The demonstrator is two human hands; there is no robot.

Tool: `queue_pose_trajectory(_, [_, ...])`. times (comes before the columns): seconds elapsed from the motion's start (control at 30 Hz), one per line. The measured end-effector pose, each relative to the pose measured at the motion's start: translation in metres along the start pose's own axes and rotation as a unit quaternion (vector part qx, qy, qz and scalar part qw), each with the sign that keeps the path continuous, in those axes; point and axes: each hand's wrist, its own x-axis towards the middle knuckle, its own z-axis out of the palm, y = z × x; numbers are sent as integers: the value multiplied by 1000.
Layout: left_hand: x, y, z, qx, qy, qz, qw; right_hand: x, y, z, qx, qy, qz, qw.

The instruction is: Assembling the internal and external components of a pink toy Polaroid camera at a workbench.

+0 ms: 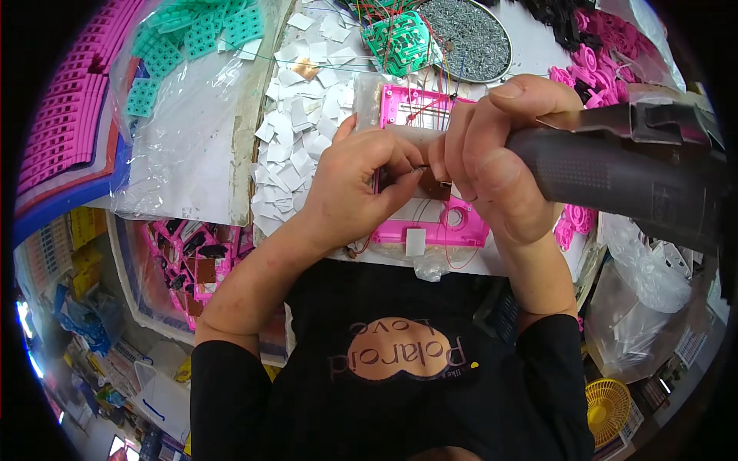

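My left hand (357, 180) reaches over a pink plastic housing (457, 230), its thumb and forefinger pinched together. A small dark piece shows at the fingertips, too little to name. My right hand (500, 154) has its fingers curled round the front of a dark grey electric screwdriver (615, 165) with a metal lever along its side. The tool comes in from the right, and its tip is mostly hidden by the fingers. Between the hands lies a brown circuit board (434, 189) over the housing. Thin red and dark wires run across the housing. A white square pad (415, 242) sits on its near edge.
White square pads (296, 138) are strewn left of the housing. Beyond it lie a green circuit board (400, 42) with wires and a round tray of screws (469, 38). Turquoise keypads (188, 34) are at far left, pink parts (596, 69) at far right, pink assemblies (192, 265) in a left-hand bin.
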Motion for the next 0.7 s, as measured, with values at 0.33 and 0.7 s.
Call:
queue_pose_trajectory(0.33, [1, -3, 2, 30, -7, 18, 999, 0, 3, 1, -2, 3, -10, 1000])
queue_pose_trajectory(0.7, [-1, -6, 4, 23, 2, 39, 999, -2, 4, 1, -33, 4, 2, 999])
